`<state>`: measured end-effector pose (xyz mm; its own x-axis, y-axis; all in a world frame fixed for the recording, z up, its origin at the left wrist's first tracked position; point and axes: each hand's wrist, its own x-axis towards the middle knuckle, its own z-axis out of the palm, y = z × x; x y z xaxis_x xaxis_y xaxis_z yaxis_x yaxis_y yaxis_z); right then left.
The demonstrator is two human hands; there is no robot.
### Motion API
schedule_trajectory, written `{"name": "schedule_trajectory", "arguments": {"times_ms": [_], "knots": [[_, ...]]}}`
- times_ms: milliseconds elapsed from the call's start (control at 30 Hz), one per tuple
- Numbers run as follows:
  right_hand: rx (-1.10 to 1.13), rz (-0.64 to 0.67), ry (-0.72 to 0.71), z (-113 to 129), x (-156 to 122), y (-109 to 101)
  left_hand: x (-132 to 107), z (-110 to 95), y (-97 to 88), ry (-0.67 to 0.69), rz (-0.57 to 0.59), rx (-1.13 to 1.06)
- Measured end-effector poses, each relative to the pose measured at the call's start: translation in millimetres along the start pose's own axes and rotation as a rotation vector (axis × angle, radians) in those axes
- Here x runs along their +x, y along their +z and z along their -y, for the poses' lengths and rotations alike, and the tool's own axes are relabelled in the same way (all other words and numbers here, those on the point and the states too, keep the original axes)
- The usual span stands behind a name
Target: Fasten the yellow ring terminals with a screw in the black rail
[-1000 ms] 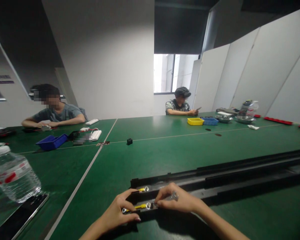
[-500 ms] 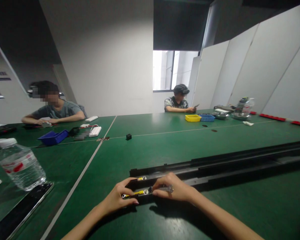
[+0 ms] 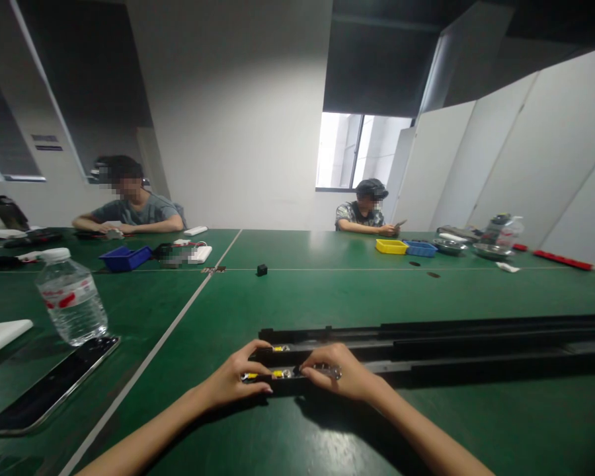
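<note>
Two long black rails (image 3: 451, 360) lie side by side on the green table, running off to the right. Yellow-sleeved ring terminals (image 3: 279, 374) sit at the left end of the near rail, and another yellow terminal (image 3: 279, 349) is on the far one. My left hand (image 3: 233, 373) is closed around the rail ends, thumb on the near side and fingers reaching over. My right hand (image 3: 344, 373) pinches a short silver tool with a rounded end (image 3: 333, 372) just right of the near terminal. Fingers partly cover this tool, so its exact kind is unclear.
On the left are a water bottle (image 3: 74, 301), a phone (image 3: 54, 387) and a white slab (image 3: 2, 338). A small black cube (image 3: 262, 270), blue bin (image 3: 125, 258) and yellow bin (image 3: 391, 246) stand farther back. Two people (image 3: 133, 208) (image 3: 364, 211) sit across the table.
The camera view has tilted and shifted, so the room's things appear farther right and the rails more level. Both hands keep their places at the rail ends, the tool still in my right.
</note>
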<state>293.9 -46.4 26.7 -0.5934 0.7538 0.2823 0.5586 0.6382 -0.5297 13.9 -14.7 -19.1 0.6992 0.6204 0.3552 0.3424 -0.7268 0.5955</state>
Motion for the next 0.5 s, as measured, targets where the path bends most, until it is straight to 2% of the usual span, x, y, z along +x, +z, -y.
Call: {"name": "schedule_trajectory", "arguments": {"times_ms": [500], "knots": [[0.031, -0.009, 0.017, -2.2, -0.3, 1.3, -0.3, -1.6, -1.0, -0.011, 0.016, 0.016]]}}
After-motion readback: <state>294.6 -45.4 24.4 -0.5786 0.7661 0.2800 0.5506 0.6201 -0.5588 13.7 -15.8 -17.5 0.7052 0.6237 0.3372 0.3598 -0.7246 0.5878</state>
